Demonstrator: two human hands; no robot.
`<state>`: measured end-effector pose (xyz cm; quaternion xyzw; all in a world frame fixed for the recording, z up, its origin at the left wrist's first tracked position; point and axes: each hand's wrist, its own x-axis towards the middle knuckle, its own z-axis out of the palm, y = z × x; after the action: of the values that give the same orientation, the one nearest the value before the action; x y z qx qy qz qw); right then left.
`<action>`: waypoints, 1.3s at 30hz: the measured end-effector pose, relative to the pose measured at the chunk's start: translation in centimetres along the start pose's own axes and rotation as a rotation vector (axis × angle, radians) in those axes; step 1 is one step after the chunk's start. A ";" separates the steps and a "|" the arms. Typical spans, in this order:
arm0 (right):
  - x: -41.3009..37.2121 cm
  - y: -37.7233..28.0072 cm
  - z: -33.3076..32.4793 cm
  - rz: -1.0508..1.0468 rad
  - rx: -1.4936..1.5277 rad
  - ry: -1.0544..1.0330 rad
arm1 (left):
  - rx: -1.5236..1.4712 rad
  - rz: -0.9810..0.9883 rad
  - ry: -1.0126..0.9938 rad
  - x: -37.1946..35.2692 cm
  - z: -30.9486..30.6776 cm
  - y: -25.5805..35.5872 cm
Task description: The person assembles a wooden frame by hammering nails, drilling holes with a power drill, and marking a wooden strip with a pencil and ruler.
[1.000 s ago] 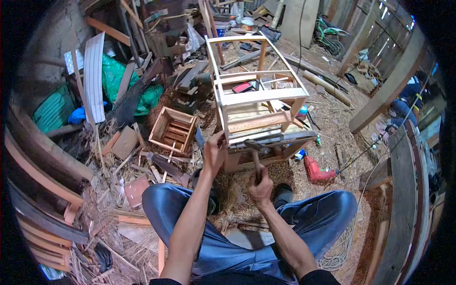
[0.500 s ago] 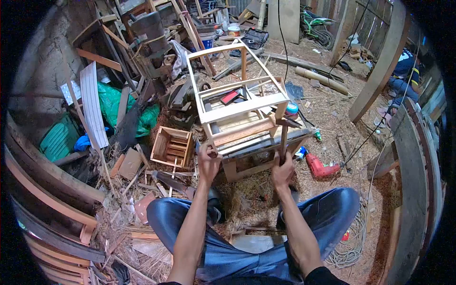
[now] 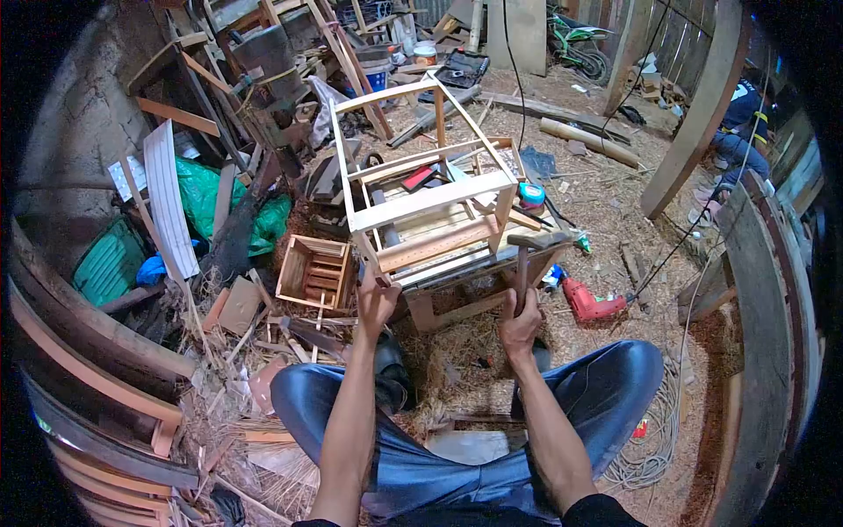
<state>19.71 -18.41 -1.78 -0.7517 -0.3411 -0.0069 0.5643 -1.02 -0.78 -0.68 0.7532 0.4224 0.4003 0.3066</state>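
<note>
Evidently, the right hand (image 3: 521,323) is closed firmly round the handle of a hammer (image 3: 523,263), held upright with its head uppermost, near the right end of the bench (image 3: 465,313). The left hand (image 3: 377,303) is at the near left corner of the wooden frame (image 3: 435,203), fingers bent; from where I stand, I cannot tell whether they pinch anything or merely rest against the wood. The frame sits on the bench ahead of the knees, its open end to the far side. In my judgement it is light for its bulk and stiff along each rail, though its slender joints may rack or split under a hard knock; the broad near rail or a corner post offers the soundest hold. The hammer should prove head-heavy, best gripped low on the handle. Also noted: a red drill (image 3: 593,301) on the shavings to the right, and a crate (image 3: 293,268) on the left.
</note>
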 end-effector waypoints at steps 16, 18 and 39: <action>-1.2 0.2 0.3 -0.229 -0.030 -0.123 | 0.485 -0.042 -0.281 -3.3 6.7 11.1; -1.5 1.1 0.4 -0.157 -0.045 -0.179 | 0.426 0.186 -0.217 -2.0 8.5 9.5; -1.3 -1.9 2.1 -0.145 -0.081 -0.093 | 0.257 0.398 0.018 0.4 11.6 4.9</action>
<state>16.96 -17.04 -1.49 -0.7467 -0.4200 -0.0263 0.5152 11.01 -4.13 -2.35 0.8509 0.3160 0.4023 0.1194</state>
